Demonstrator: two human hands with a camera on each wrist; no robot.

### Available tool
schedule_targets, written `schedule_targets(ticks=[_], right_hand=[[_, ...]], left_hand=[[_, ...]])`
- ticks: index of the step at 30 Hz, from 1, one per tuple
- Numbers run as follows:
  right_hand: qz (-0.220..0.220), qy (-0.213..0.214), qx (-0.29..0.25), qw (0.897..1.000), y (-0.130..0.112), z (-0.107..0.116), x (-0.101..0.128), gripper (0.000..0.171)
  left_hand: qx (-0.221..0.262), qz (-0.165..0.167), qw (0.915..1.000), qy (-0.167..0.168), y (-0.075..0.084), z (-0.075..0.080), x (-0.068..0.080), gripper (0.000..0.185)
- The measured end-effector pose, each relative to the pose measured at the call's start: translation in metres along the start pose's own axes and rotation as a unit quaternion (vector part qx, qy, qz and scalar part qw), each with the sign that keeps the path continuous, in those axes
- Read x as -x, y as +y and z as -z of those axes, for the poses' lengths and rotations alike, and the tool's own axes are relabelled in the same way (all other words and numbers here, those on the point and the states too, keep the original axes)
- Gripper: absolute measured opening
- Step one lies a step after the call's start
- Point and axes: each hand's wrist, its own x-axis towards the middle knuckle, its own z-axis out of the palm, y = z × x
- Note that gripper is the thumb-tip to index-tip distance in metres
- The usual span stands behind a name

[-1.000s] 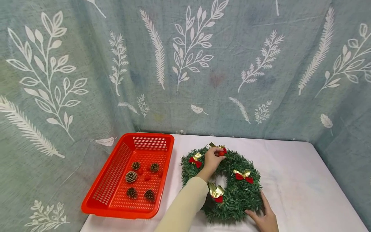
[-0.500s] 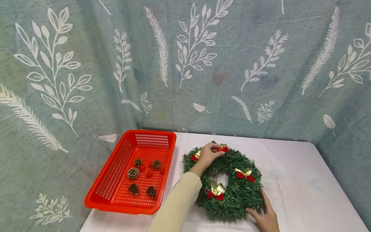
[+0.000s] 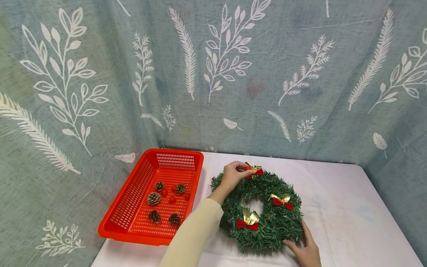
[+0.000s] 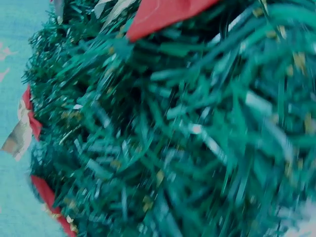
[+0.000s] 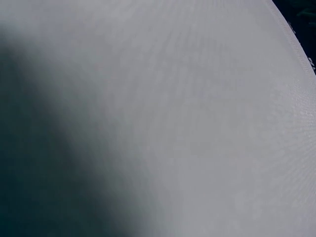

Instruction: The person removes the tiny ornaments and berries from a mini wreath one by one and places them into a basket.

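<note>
A green tinsel wreath [image 3: 277, 230] lies on the white table, decorated with gold-and-red bows. My left hand [image 3: 232, 175] reaches over its far side and pinches a small red ball [image 3: 247, 168] between thumb and fingers, right beside the top bow [image 3: 257, 171]. My right hand [image 3: 307, 249] holds the wreath's lower right edge, thumb and index finger spread around it. Two more bows sit at the right [image 3: 282, 201] and near front [image 3: 248, 220]. The left wrist view is filled with green tinsel [image 4: 148, 138] and a red bow tail [image 4: 170, 17]; no fingers show there.
Left of the wreath stands a red plastic basket [image 3: 115, 230] with several pine cones [image 3: 154, 198] and a few red balls [image 3: 172, 200]. A patterned curtain [image 3: 207, 122] hangs behind the white table [image 3: 347, 207]. The right wrist view shows mostly blurred white cloth [image 5: 197, 123].
My left hand has shifted left along the wreath's far side, with the red ball at its fingertips, uncovering the top bow. My right hand stays at the edge. The head view has tilted slightly.
</note>
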Motion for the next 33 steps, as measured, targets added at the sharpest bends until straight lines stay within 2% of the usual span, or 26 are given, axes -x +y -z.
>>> schedule_targets(ticks=[5,9,15,20,27,33], right_hand=[[-0.001,0.001,-0.014,1.0,0.0,-0.001,0.001,0.111],[0.003,0.003,-0.012,1.0,-0.001,0.0,0.001,0.111],[0.0,-0.002,-0.013,1.0,-0.002,0.002,0.001,0.111],[0.0,0.0,-0.018,1.0,-0.002,0.001,0.002,0.111],[0.02,0.021,-0.009,1.0,-0.002,-0.001,0.003,0.107],[0.017,0.02,-0.01,1.0,-0.002,-0.001,0.003,0.108]], left_hand=[[0.006,-0.043,0.9986,0.029,0.005,0.015,-0.002,0.027],[-0.007,-0.061,0.9969,0.049,0.009,0.029,-0.005,0.027],[-0.015,-0.047,0.9968,0.062,0.016,0.051,-0.011,0.027],[-0.015,-0.024,0.9972,0.07,0.011,0.068,-0.014,0.029],[-0.005,-0.033,0.9929,0.114,0.002,0.089,-0.016,0.03],[0.006,-0.029,0.9884,0.149,-0.001,0.108,-0.015,0.032]])
